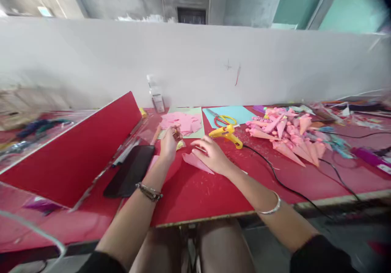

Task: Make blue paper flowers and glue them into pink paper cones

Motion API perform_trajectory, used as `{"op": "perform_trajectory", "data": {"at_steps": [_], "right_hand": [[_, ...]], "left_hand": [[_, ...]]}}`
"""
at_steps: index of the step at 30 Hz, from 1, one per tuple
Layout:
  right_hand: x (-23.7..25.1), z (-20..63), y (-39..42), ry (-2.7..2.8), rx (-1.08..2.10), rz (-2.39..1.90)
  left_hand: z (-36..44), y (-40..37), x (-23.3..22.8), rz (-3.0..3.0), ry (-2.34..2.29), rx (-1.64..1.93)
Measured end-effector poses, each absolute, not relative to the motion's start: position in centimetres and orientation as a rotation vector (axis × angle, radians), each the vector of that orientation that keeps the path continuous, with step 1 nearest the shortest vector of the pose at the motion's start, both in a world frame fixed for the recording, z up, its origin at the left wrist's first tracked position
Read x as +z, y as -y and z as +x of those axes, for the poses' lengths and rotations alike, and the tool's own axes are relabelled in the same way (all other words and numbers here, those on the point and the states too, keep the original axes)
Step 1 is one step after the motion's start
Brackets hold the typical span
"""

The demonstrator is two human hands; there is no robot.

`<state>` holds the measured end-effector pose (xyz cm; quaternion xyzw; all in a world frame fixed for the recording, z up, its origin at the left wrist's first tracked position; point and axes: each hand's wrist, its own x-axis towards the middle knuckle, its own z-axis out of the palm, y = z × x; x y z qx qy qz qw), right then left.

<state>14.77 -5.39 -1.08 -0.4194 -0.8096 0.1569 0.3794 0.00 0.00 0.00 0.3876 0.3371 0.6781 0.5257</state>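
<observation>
My left hand (pixel 170 143) is raised over the near edge of the pink paper pieces, fingers curled together in a pinch; what they hold is too small to make out. A small pale yellow piece (pixel 181 144) shows just beside it. My right hand (pixel 210 156) is low over the red tabletop, its thumb and fingers stretched out and apart. Under its fingertips a pink paper cone (pixel 198 163) lies on its side, partly covered by the hand. A yellow glue gun (pixel 227 134) rests on the table just beyond my right hand.
Pink paper pieces (pixel 186 122) lie on a pale sheet at the back. Red-and-yellow scissors (pixel 224 120) rest on a light blue sheet (pixel 241 113). A heap of pink cones (pixel 290 132) is at right. A black phone (pixel 131 171) lies left, beside a slanted red board (pixel 82 151).
</observation>
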Motion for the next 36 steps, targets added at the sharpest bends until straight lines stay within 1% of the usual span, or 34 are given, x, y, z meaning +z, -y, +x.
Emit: {"op": "perform_trajectory", "data": {"at_steps": [6,10,13,16,18,20,23,26,28,31,36], "right_hand": [[-2.2,14.6,6.1,2.268,0.476,-1.166],[-2.9,14.6,5.6,2.308,0.525,-1.166],[-2.7,14.7,5.4,2.183,0.525,-1.134],[-2.1,14.7,5.2,1.933,0.464,-1.080],[-1.5,14.8,5.2,1.776,0.388,-1.036],[-1.0,15.0,5.2,1.685,0.332,-0.996],[-0.8,15.1,5.4,1.665,0.302,-0.958],[-1.0,14.9,5.4,1.699,0.304,-0.950],[-1.3,14.7,5.4,1.721,0.321,-0.960],[-1.4,14.7,5.3,1.729,0.335,-0.953],[-1.0,15.4,4.8,1.578,0.376,-0.927]], "left_hand": [[0.0,0.0,0.1,0.959,-0.778,1.599],[-0.1,0.1,0.0,1.065,-0.761,1.691],[-0.3,-0.1,-0.2,1.029,-0.811,1.746],[-0.5,-0.5,-0.5,1.024,-0.910,1.726],[-0.4,-0.5,-0.7,1.093,-0.973,1.612],[0.1,-0.1,-1.0,1.259,-1.005,1.414],[1.2,1.2,-1.2,1.618,-0.954,1.125],[2.1,2.4,-1.0,1.795,-0.886,0.985],[2.4,2.7,-0.7,1.798,-0.890,0.987],[2.3,2.4,-0.5,1.778,-0.981,1.080],[1.5,1.6,-0.8,1.937,-1.279,1.223]]}}
